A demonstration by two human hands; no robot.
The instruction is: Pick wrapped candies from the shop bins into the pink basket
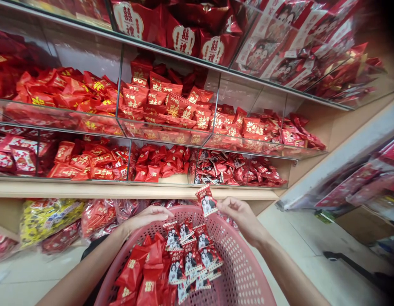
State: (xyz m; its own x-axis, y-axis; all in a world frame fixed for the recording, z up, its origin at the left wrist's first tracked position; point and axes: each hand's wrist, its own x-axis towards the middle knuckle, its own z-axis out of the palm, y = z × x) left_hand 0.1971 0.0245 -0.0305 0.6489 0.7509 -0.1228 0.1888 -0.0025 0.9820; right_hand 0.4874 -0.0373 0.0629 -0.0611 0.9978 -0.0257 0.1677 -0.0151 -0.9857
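Observation:
A pink perforated plastic basket (244, 272) sits low in front of me, holding several red candy packets (142, 272) and several packets printed with a portrait (192, 255). My right hand (239, 214) pinches one small portrait packet (206, 200) just above the basket's far rim. My left hand (148, 217) rests on the basket's far left rim, fingers curled over it, next to the packets inside.
Clear-fronted shelf bins (171, 136) full of red wrapped sweets rise ahead in several tiers. Bags of yellow (45, 216) and red sweets lie under the lowest wooden shelf (120, 191). A pale tiled floor and another display rack (359, 182) are at right.

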